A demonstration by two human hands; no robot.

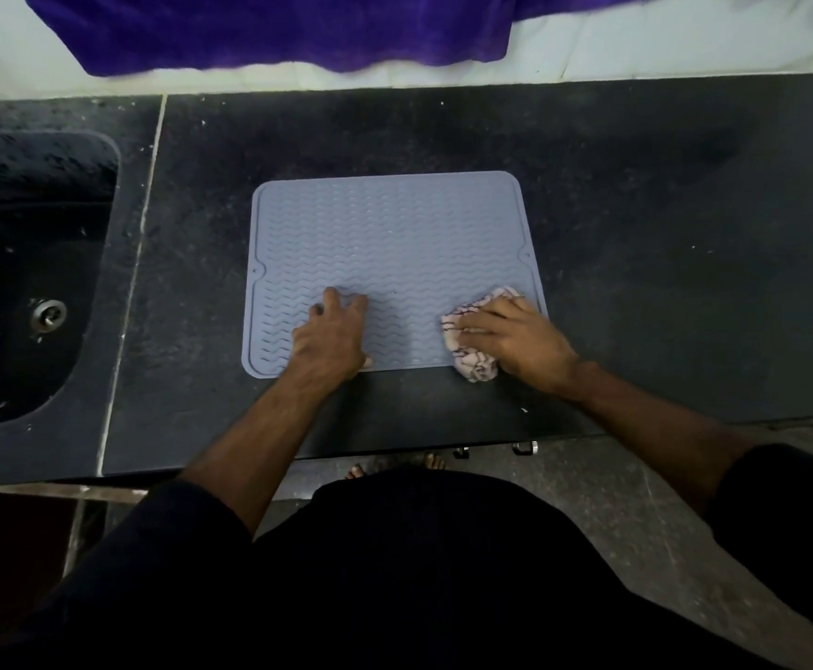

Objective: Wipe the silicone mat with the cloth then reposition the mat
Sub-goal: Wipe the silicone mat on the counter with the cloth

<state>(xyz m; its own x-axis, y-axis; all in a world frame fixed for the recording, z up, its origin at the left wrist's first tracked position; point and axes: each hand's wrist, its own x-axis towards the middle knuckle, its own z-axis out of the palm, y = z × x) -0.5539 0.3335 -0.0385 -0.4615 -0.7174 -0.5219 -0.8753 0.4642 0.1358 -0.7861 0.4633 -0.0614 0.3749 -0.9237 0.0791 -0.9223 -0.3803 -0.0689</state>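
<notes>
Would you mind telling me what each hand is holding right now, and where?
The right hand presses the bunched cloth from above at the silicone mat's near right corner. The left hand holds nothing, fingers spread on the mat.

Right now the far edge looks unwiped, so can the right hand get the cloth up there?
Probably yes: the right hand presses the cloth at the mat's near right corner, with bare mat beyond it.
</notes>
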